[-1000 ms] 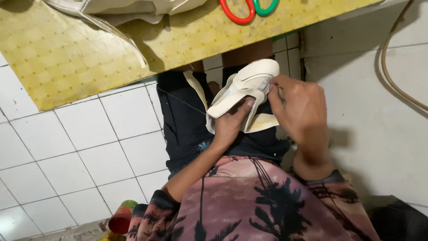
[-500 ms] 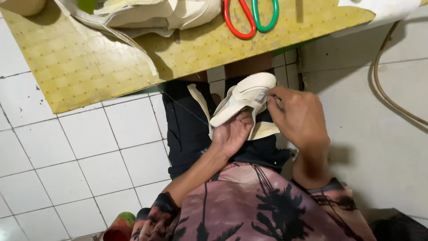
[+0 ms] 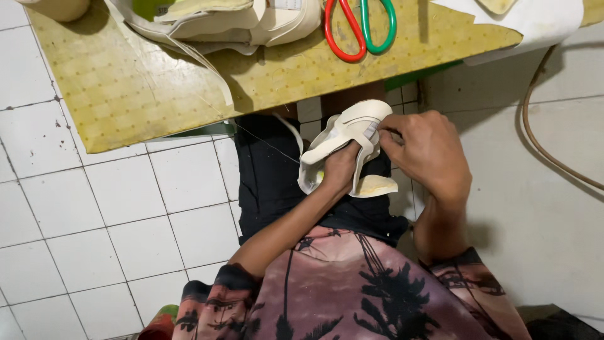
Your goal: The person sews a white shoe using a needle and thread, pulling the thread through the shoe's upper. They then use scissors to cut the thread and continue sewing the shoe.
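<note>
My left hand (image 3: 341,169) reaches inside a cream-white shoe upper (image 3: 347,133) and holds it up over my lap, just below the table's front edge. My right hand (image 3: 425,150) pinches the right side of the same shoe upper with its fingertips. A thin thread (image 3: 264,141) runs from the upper toward the table. Under my hands are my dark trousers (image 3: 270,182) and a pink patterned shirt (image 3: 352,289).
A yellow dotted worktable (image 3: 157,88) spans the top, bearing a pile of cream shoe pieces (image 3: 239,19), red-and-green scissors (image 3: 360,25) and white paper (image 3: 535,19). White floor tiles (image 3: 82,208) lie on the left. A brown cable (image 3: 547,151) curves at right.
The view has tilted so more of the table and scissors shows. Both hands keep hold of the shoe upper, shifting slightly lower in the frame.
</note>
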